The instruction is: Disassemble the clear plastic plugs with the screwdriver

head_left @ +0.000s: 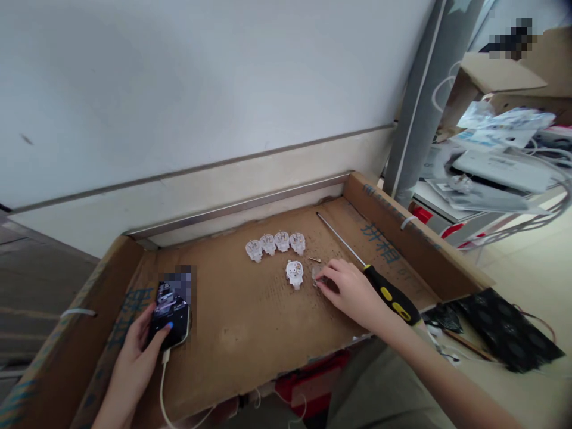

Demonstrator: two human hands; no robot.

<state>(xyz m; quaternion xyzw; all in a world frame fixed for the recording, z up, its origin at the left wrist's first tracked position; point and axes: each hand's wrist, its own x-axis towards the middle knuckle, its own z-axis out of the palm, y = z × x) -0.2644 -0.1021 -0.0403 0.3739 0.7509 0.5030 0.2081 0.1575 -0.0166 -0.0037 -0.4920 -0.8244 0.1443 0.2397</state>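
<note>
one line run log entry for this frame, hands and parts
left hand: holds phone | right hand: fingers on small part | screwdriver: lying beside right hand | white plugs: four in a row, one apart

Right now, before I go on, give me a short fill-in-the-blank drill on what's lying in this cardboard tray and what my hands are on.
1. The left hand holds a black ____ with a white cable.
2. Behind the single white plastic part, ____ more stand in a row.
3. The screwdriver has a black and ____ handle.
4. The right hand rests its fingertips on the ____ tray.

Missing words: phone; four; yellow; cardboard
</note>
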